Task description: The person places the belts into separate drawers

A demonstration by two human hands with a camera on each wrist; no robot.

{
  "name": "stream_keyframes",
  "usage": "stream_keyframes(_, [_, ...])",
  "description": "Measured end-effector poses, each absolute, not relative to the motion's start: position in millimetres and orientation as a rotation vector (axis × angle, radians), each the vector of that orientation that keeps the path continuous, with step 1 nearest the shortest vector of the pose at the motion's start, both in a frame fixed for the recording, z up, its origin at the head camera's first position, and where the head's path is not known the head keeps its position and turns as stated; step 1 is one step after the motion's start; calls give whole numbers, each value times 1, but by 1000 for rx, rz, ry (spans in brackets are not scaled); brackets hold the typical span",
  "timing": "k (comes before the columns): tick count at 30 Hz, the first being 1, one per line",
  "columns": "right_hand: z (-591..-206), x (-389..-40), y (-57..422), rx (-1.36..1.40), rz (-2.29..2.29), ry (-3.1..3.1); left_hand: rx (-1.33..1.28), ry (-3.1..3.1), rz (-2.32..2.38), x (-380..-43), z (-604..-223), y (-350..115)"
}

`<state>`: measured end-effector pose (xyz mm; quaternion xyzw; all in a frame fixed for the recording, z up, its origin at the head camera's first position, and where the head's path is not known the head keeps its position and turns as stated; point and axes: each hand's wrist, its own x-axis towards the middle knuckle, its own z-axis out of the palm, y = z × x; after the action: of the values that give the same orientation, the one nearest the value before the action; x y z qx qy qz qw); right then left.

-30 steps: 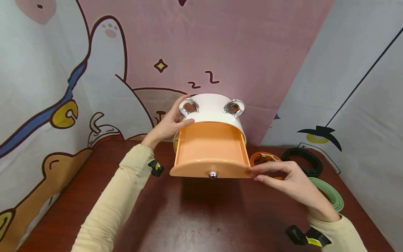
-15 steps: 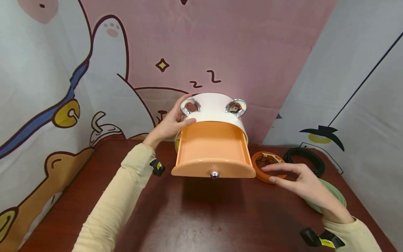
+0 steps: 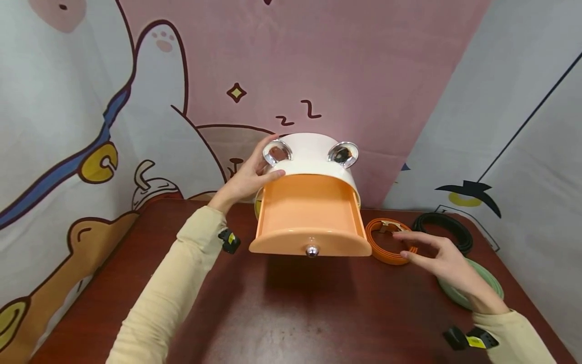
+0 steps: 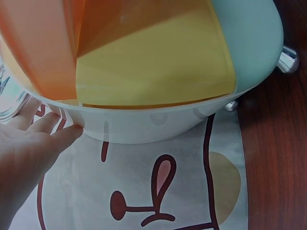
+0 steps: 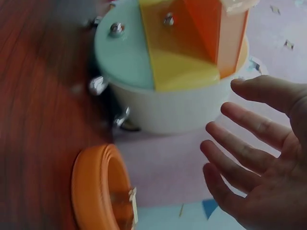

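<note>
A white storage box (image 3: 309, 157) with two mirrored round ears stands at the back of the table. Its orange top drawer (image 3: 311, 202) is pulled out, and the inside shows bare. Below it, a yellow drawer (image 4: 158, 62) and a mint-green drawer (image 5: 125, 52) are pushed in. My left hand (image 3: 245, 179) holds the box's upper left side, thumb at the front and fingers behind the ear. My right hand (image 3: 447, 260) hovers with spread fingers, holding nothing. Its fingertips overlap a rolled orange belt (image 3: 386, 255) with a metal buckle in the head view.
A coiled black belt (image 3: 461, 235) lies behind my right hand, and a coiled light-green belt (image 3: 459, 296) lies beneath its wrist. The brown table (image 3: 291, 313) runs back to a cartoon-printed cloth (image 3: 364, 76). Small metal feet (image 5: 98, 85) raise the box.
My right hand has let go of the orange drawer's right front corner and moved right to the orange belt. My left hand stays on the box; the drawer remains pulled out.
</note>
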<state>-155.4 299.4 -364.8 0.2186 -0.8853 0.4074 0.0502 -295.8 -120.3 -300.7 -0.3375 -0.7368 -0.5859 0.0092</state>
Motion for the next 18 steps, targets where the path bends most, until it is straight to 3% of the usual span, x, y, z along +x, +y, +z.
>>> stream_keyframes(18, [-400,-154,363,265,1316,-2801,-1055,-2282,-1845,-295,-302,-119])
